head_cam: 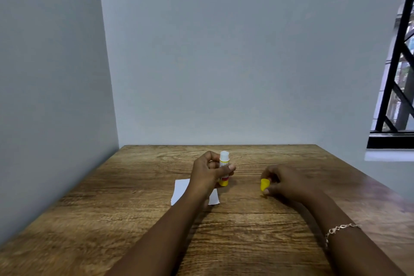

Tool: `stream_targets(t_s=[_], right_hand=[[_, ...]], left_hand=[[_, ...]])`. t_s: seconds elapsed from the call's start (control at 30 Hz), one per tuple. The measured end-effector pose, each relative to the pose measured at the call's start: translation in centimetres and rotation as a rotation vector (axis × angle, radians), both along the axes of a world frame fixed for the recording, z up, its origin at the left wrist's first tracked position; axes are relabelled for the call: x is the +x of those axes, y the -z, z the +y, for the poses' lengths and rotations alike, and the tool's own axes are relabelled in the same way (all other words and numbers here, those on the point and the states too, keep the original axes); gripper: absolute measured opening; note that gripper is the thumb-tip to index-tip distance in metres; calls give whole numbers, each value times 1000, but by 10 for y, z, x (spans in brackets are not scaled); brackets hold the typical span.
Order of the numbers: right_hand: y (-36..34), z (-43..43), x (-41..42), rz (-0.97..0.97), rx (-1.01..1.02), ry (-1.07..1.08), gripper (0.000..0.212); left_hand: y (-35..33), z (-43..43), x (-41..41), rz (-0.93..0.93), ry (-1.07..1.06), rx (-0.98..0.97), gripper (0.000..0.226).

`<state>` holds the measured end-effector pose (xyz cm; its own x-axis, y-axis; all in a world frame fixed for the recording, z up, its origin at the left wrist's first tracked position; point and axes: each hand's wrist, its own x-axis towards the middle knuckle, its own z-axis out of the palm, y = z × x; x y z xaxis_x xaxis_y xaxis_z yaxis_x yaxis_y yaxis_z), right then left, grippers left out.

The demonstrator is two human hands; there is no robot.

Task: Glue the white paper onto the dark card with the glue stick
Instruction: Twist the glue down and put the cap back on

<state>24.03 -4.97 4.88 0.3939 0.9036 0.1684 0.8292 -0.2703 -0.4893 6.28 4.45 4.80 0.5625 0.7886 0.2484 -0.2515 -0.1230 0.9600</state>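
1. A wooden worktop [224, 231] with strong brown grain stands in a corner of pale grey walls [224, 51]; a window with black diagonal bars [398, 69] shows at the right edge.
2. The glue stick [224, 169] is the only container in sight: a small tube, yellow at the base, with a white label and a red band. It is uncapped, and a rounded stub of white glue stands above its rim.
3. The left hand [209, 175] holds the tube upright above the worktop. Its grip is closed around the middle of the barrel, with the thumb laid across the front and the fingers curled behind.
4. The right hand [284, 182] lies low, near the worktop and well apart from the tube. Its fingertips pinch the yellow cap [264, 184], a short tapered plastic piece, whose wider end points towards the left hand.
5. A thin chain bracelet [340, 229] circles the right forearm.
6. The white paper [181, 189] lies flat on the worktop beneath the left wrist, which hides its middle. Its near right corner shows just beside the forearm.
7. The dark card cannot be made out.
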Motion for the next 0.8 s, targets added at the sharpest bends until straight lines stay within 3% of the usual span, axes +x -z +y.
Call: stream_targets(t_s=[0.13, 0.37, 0.6, 0.8], right_hand=[[4, 3, 0, 12, 43, 11, 19], [-1, 5, -4, 146, 307, -73, 15], [-5, 5, -18, 168, 405, -221, 35], [-8, 5, -28, 185, 525, -263, 19]], left_hand=[[1, -1, 1, -1, 8, 19, 23], [4, 0, 3, 58, -26, 103, 22], [8, 6, 7, 165, -101, 293, 20], [12, 9, 10, 267, -165, 424, 21]])
